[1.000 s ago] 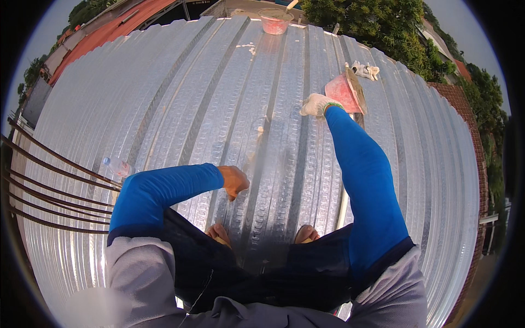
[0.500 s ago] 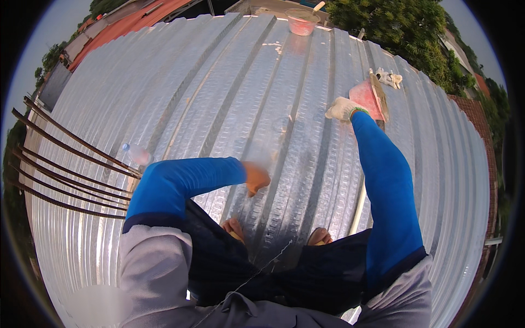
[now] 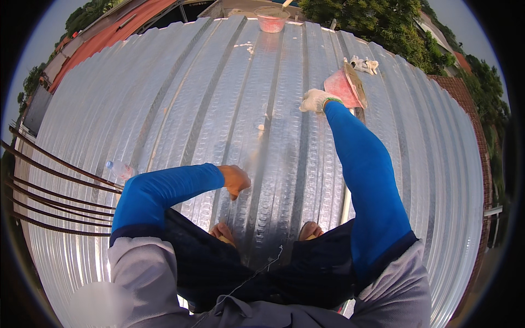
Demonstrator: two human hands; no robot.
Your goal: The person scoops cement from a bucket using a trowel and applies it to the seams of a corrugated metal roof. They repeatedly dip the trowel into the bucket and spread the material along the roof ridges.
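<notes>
Little changed, work seemingly paused: right hand (image 3: 313,101) beside tilted bucket (image 3: 340,89), left hand (image 3: 236,180) left of it, both grips unclear

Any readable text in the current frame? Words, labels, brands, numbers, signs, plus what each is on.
None legible enough to quote.
Clear, blue-capped plastic bottle: label too small and blurred to read.
Dark pale-marked surface beyond the silvery corrugated metal roof: marks too small to read.
Tilted red bucket by the white-gloved right hand, and upright red bucket at the roof's far edge: no lettering visible.
</notes>
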